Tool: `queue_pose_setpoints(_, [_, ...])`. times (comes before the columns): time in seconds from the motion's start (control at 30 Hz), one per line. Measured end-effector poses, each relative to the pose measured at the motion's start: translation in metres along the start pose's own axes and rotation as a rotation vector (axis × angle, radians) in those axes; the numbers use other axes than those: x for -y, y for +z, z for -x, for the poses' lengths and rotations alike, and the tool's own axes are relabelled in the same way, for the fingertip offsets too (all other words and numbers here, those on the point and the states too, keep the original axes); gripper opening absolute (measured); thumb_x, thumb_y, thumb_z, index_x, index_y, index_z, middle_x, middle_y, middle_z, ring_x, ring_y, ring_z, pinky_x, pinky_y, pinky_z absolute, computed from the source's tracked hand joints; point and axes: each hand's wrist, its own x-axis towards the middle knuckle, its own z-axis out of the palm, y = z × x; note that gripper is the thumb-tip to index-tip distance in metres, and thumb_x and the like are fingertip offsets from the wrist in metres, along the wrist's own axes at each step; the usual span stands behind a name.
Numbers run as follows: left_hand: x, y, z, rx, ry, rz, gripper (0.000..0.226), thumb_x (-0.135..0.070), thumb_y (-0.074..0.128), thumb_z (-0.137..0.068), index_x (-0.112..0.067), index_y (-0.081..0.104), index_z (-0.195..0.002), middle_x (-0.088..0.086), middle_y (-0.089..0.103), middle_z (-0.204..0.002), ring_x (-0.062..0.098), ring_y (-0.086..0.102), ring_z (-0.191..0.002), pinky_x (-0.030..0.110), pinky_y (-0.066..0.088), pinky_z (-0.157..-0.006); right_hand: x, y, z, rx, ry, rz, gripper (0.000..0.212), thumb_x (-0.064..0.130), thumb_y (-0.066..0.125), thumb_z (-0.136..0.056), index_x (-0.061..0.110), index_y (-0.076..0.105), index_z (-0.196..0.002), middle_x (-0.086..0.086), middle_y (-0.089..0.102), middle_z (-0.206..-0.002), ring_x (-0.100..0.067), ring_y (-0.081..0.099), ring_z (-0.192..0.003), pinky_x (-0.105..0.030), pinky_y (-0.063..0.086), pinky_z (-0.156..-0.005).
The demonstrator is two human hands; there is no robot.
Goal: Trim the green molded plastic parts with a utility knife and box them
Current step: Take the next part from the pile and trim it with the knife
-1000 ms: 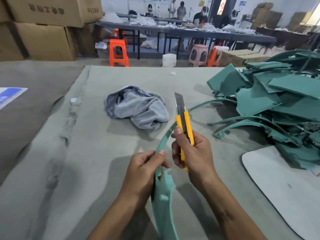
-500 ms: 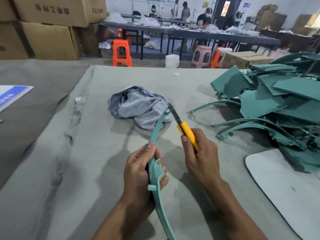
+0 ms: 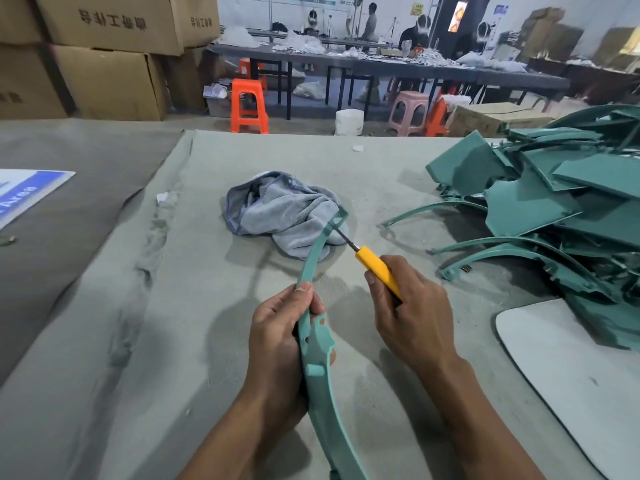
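Trimming under way: left hand [image 3: 277,337] curled round curved green part [image 3: 317,358] above worktop's near edge, right hand [image 3: 408,317] clenching utility knife [image 3: 377,268], blade at its far tip. Pile [image 3: 561,216] (right edge) awaits; nothing visibly boxed.

Dark printed characters mark the brown cardboard boxes [image 3: 104,26] at ten o'clock, too blurred to read.

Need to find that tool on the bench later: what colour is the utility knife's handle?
Yellow. The utility knife handle shows clearly in the head view, gripped by the right hand.
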Motion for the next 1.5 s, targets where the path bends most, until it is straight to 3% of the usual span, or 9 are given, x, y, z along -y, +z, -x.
queue_pose_setpoints(0.2, [0.004,-0.001,-0.002,-0.047,0.018,-0.028,0.031,-0.018,0.051,-0.1,-0.004,0.052,-0.074,0.001,0.035,-0.043,0.009,0.033,-0.028,0.017,0.03,-0.032,0.004,0.003,-0.001,-0.053,-0.036,0.159,0.018,0.031,0.064,-0.098,0.014,0.07,-0.103,0.0,0.066,-0.075,-0.032,0.056,-0.052,-0.032,0.037,-0.044])
queue_pose_setpoints(0.4, [0.0,0.001,-0.003,-0.037,-0.042,0.024,0.031,-0.02,0.049,-0.102,-0.005,0.054,-0.075,-0.001,0.036,-0.04,0.009,0.034,-0.025,0.016,0.031,-0.03,0.01,0.007,0.002,-0.195,-0.099,0.288,0.026,0.031,0.062,-0.104,0.016,0.073,-0.123,-0.002,0.07,-0.09,-0.028,0.06,-0.06,-0.03,0.038,-0.047])
queue_pose_setpoints(0.5, [-0.001,0.0,-0.003,-0.064,-0.066,0.037,0.031,-0.019,0.049,-0.102,-0.008,0.051,-0.074,-0.002,0.036,-0.039,0.008,0.033,-0.025,0.013,0.03,-0.032,0.011,0.007,0.001,-0.278,0.025,0.168,0.029,0.03,0.057,-0.106,0.013,0.069,-0.127,-0.003,0.072,-0.1,-0.021,0.058,-0.072,-0.027,0.033,-0.057])
queue_pose_setpoints(0.57, [-0.004,-0.001,-0.003,-0.069,-0.079,0.054,0.031,-0.019,0.048,-0.103,-0.008,0.05,-0.074,-0.002,0.035,-0.039,0.008,0.033,-0.025,0.012,0.03,-0.031,0.004,0.0,-0.001,-0.303,0.081,0.059,0.029,0.03,0.056,-0.105,0.011,0.068,-0.125,-0.003,0.069,-0.092,-0.018,0.054,-0.072,-0.025,0.03,-0.062])
queue_pose_setpoints(0.67, [-0.012,-0.004,-0.005,-0.03,-0.095,0.08,0.031,-0.019,0.045,-0.103,-0.009,0.047,-0.074,-0.002,0.032,-0.038,0.008,0.031,-0.024,0.013,0.025,-0.03,-0.006,-0.008,-0.001,-0.142,0.039,-0.186,0.03,0.037,0.054,-0.105,0.014,0.068,-0.118,0.003,0.062,-0.07,-0.013,0.053,-0.057,-0.031,0.041,-0.053])
queue_pose_setpoints(0.73, [-0.014,-0.004,-0.007,-0.003,-0.128,0.088,0.03,-0.019,0.044,-0.103,-0.009,0.046,-0.074,-0.002,0.031,-0.038,0.008,0.028,-0.023,0.012,0.021,-0.031,-0.006,-0.007,-0.001,-0.025,0.064,-0.321,0.027,0.039,0.054,-0.105,0.019,0.067,-0.118,0.002,0.063,-0.068,-0.018,0.059,-0.052,-0.039,0.048,-0.05])
queue_pose_setpoints(0.97, [-0.011,-0.001,-0.003,0.076,-0.154,0.109,0.025,-0.021,0.05,-0.092,-0.006,0.047,-0.072,0.0,0.032,-0.036,0.008,0.028,-0.021,0.012,0.025,-0.028,-0.01,-0.001,0.001,0.051,0.162,-0.4,0.024,0.044,0.053,-0.104,0.027,0.068,-0.111,0.008,0.053,-0.061,-0.022,0.053,-0.049,-0.047,0.046,-0.047])
queue_pose_setpoints(1.33, [-0.011,-0.001,-0.004,0.116,-0.157,0.104,0.024,-0.022,0.054,-0.088,-0.005,0.05,-0.071,0.0,0.031,-0.036,0.009,0.027,-0.02,0.011,0.026,-0.028,-0.011,-0.007,-0.002,-0.002,0.251,-0.513,0.024,0.048,0.055,-0.099,0.032,0.071,-0.105,0.002,0.054,-0.06,-0.032,0.051,-0.051,-0.055,0.045,-0.048])
queue_pose_setpoints(1.5, [-0.011,-0.003,-0.004,0.13,-0.162,0.066,0.024,-0.023,0.057,-0.085,-0.006,0.05,-0.07,0.001,0.03,-0.038,0.009,0.027,-0.02,0.011,0.025,-0.029,-0.023,-0.014,-0.005,-0.057,0.277,-0.6,0.024,0.041,0.058,-0.1,0.022,0.073,-0.103,-0.003,0.05,-0.06,-0.021,0.048,-0.047,-0.035,0.043,-0.044])
